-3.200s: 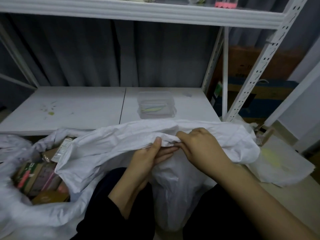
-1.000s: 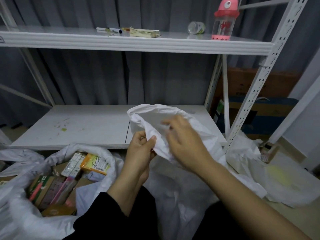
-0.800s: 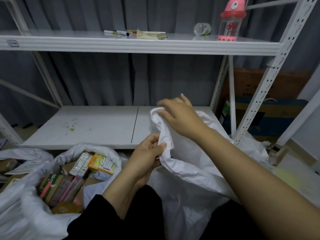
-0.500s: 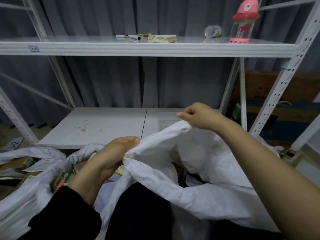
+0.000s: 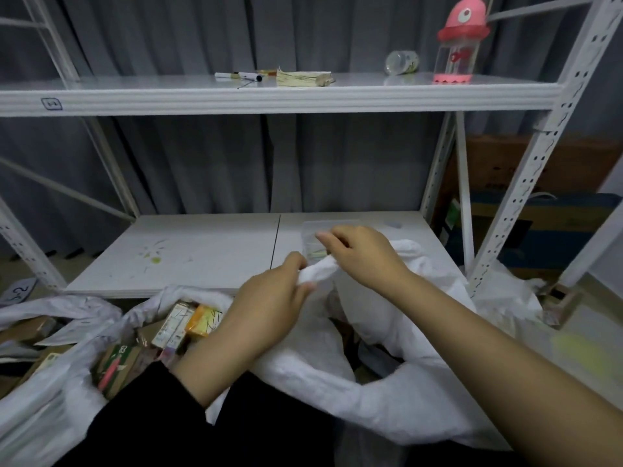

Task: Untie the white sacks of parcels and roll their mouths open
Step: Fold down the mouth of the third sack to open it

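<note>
A white sack [image 5: 397, 399] lies in front of me with its mouth gaping, and dark contents show inside. My left hand [image 5: 269, 305] and my right hand [image 5: 360, 254] both pinch the same bunched strip of its rim [image 5: 318, 273], held up above the opening. The hands are close together, nearly touching. A second white sack [image 5: 50, 409] sits to the left with its mouth open, showing several coloured parcels and boxes [image 5: 175, 328].
A white metal rack stands ahead; its low shelf [image 5: 202, 254] holds a clear plastic box [image 5: 313, 230]. The upper shelf [image 5: 269, 96] carries pens, a paper pad and a pink bottle [image 5: 458, 45]. More white sacking [image 5: 509, 298] and cardboard boxes lie at the right.
The sack's mouth has come open. My hands, spread apart on the rim half a second ago, have drawn together onto one bunched strip of it. The view has tilted up.
</note>
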